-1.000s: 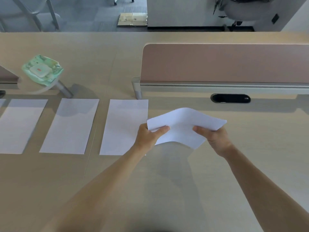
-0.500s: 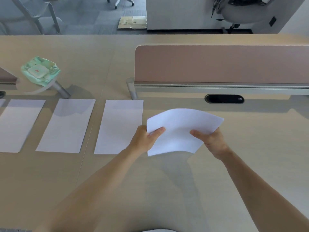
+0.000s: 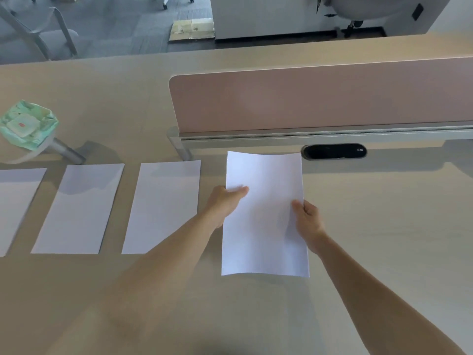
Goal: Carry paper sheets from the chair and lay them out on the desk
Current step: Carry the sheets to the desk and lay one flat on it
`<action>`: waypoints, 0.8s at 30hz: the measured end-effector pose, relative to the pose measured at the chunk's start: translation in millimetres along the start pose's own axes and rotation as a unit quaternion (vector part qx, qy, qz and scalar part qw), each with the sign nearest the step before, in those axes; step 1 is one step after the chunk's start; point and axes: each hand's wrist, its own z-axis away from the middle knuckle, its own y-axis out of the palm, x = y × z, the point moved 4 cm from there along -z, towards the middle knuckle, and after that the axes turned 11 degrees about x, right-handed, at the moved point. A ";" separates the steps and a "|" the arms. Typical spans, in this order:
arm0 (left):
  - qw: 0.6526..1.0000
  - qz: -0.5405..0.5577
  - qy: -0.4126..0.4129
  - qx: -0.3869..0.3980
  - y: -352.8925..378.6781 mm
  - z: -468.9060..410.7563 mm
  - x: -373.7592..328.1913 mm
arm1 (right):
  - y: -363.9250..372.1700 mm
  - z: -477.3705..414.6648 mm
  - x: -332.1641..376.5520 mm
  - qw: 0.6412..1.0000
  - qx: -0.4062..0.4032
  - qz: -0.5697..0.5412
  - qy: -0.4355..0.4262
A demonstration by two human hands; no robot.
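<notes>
Paper sheet (image 3: 266, 221) hangs lengthwise over the middle of the desk (image 3: 384, 239). The left hand (image 3: 225, 203) pinches its 9 o'clock edge, thumb on top, and the right hand (image 3: 308, 221) grips its 3 o'clock edge. Toward 9 o'clock, a row of laid sheets (image 3: 82, 208) lies flat. A divider (image 3: 320, 98) stands at 12 o'clock.

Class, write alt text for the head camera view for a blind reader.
A person's left hand and right hand hold a white sheet by its side edges over a beige desk, right of three sheets laid in a row.
</notes>
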 end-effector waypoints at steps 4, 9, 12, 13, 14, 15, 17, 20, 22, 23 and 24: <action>0.998 0.005 -0.055 -0.018 -1.2 -24.9 22.9 | 1.0 -34.0 -3.9 0.999 0.018 0.010 0.044; 0.996 -0.023 -0.069 -0.048 -8.5 -47.3 38.1 | 16.2 -61.0 -10.8 0.996 0.014 0.007 0.086; 0.995 -0.047 -0.069 -0.059 -14.4 -56.7 38.9 | 20.5 -70.4 -15.0 0.992 0.000 0.070 0.109; 0.994 -0.053 -0.075 -0.063 -15.5 -57.9 38.9 | 20.8 -71.6 -15.3 0.988 0.002 0.093 0.122; 0.994 -0.055 -0.077 -0.062 -16.5 -59.3 39.0 | 21.2 -73.0 -16.0 0.986 0.002 0.104 0.132; 0.994 -0.050 -0.079 -0.063 -16.7 -59.7 39.0 | 22.0 -73.6 -15.7 0.984 0.002 0.105 0.143; 0.993 -0.041 -0.083 -0.070 -17.0 -59.9 40.7 | 25.4 -75.3 -14.6 0.981 0.005 0.094 0.173; 0.990 -0.044 -0.094 -0.092 -16.9 -56.7 42.5 | 32.7 -74.9 -10.2 0.979 -0.006 0.089 0.183; 0.988 -0.054 -0.103 -0.098 -16.9 -57.0 44.1 | 35.0 -73.1 -9.1 0.978 -0.019 0.096 0.183; 0.988 -0.061 -0.106 -0.099 -16.7 -57.7 44.7 | 35.6 -72.1 -9.4 0.978 -0.019 0.101 0.180; 0.987 -0.068 -0.108 -0.100 -16.6 -58.4 45.0 | 36.1 -71.5 -10.2 0.978 -0.014 0.109 0.178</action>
